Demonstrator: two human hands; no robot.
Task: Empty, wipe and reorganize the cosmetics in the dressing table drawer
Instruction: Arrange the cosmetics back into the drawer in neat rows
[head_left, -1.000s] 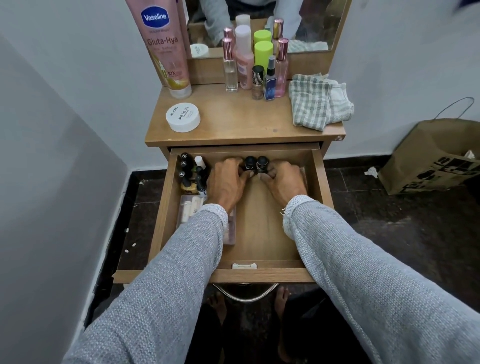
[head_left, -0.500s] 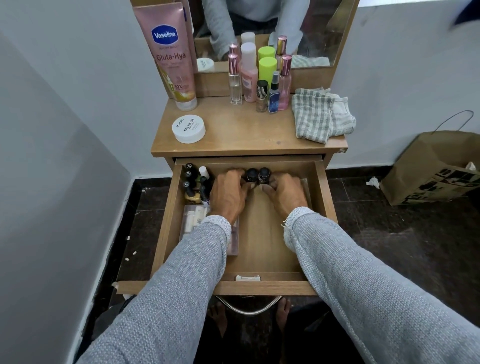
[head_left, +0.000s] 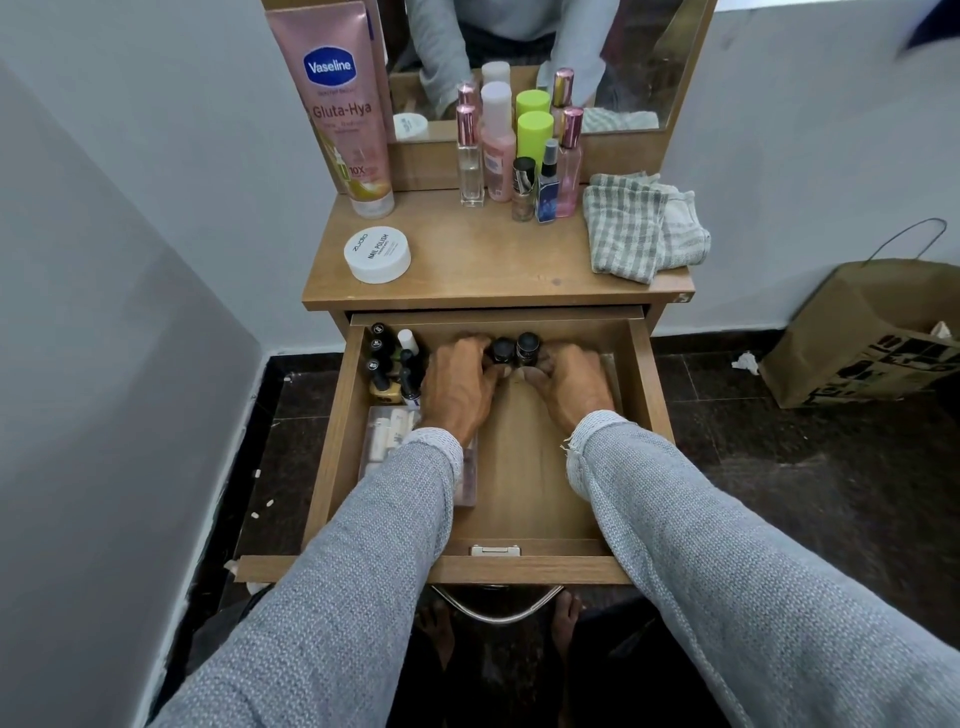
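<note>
The wooden drawer (head_left: 641, 415) of the dressing table is pulled out in front of me. Both my hands reach to its back middle. My left hand (head_left: 457, 387) and my right hand (head_left: 569, 387) curl from either side round two small black-capped bottles (head_left: 514, 349) that stand upright, with a thumb at each bottle's base. Several more small bottles (head_left: 387, 364) stand in the drawer's back left corner. A clear plastic box (head_left: 382, 441) of small items lies in front of them, partly under my left sleeve. The drawer's right half shows bare wood.
On the tabletop (head_left: 493, 270) stand a pink Vaseline tube (head_left: 343, 114), a white nail polish remover jar (head_left: 377, 254) and several perfume and lotion bottles (head_left: 519, 156). A checked cloth (head_left: 641, 228) lies at its right. A paper bag (head_left: 878, 338) sits on the floor to the right. A wall is close on the left.
Both hands have stayed round the two black-capped bottles at the back of the drawer. Only my view has shifted slightly.
</note>
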